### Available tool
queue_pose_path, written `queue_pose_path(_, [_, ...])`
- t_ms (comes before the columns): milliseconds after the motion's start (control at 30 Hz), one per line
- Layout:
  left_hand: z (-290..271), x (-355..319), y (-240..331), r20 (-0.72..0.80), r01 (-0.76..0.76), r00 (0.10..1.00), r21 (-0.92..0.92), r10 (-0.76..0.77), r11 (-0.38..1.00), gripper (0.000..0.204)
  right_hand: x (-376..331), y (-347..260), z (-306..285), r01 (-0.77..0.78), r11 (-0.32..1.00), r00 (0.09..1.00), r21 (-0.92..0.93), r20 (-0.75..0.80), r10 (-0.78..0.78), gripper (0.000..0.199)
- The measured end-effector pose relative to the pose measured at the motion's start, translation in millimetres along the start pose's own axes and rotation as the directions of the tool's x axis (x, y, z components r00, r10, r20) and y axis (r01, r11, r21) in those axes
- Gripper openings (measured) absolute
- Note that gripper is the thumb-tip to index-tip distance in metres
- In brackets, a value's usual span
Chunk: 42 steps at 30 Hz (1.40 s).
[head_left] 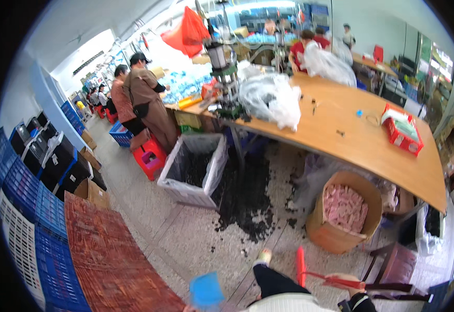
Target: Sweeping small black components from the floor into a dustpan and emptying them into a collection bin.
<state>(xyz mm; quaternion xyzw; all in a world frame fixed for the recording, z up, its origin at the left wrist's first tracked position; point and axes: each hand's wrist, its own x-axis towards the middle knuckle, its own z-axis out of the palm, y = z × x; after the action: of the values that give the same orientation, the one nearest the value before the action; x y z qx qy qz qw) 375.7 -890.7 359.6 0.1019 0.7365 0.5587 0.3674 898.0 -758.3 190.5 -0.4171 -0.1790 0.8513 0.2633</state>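
At the lower edge, my left hand [189,308] barely shows, closed at the near corner of a blue dustpan [206,290]. My right hand [340,281], lower right, is wrapped round the thin handle of a red broom [301,266], whose long narrow head stands to the left of that hand. Dark scraps [247,200] cover the floor ahead, thickest beneath the table. A lined white bin [193,192] with black pieces in it stands beside them. Both tools are held apart from the main heap.
A wooden table [362,122] stretches across, bearing plastic bags [273,99] and a red basket [402,130]. A cardboard box [336,234] of pink pieces and a chair [393,265] stand right. Blue crates [55,260] and a reddish-brown board [112,255] line the left. Two people [151,99] stand beyond.
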Motion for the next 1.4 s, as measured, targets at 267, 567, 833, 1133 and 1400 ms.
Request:
queue_pose_path(267, [29,247,-16,0.528,0.516,0.737,-0.843,-0.423,-0.153,0.017,86,-9,-5,-0.064,0.512,0.937,0.857,-0.124,0.325,0.031])
queue_pose_path(567, [99,331,54,0.469,0.591,0.737,-0.796,-0.486,0.128,0.009,123,-4,23,0.015,0.858,0.784,0.513,-0.538,0.308,0.010])
queue_pose_path(833, [172,392,91,0.310,0.689,0.703,-0.521,-0.640,0.504,0.009,109,-66,55,-0.214,0.792,0.728,0.572,-0.447,0.520,0.015])
queue_pose_path(1133, [226,455,86,0.244,0.747,0.624,-0.465,-0.743,0.475,0.010,156,-192,97,-0.298,0.949,0.842,0.099,-0.442,0.310,0.052])
queue_pose_path(1400, [182,468,98,0.349,0.774,0.555,-0.548,-0.756,0.316,0.020,348,-330,157,-0.327,0.729,0.941,-0.601,-0.278,0.192,0.043])
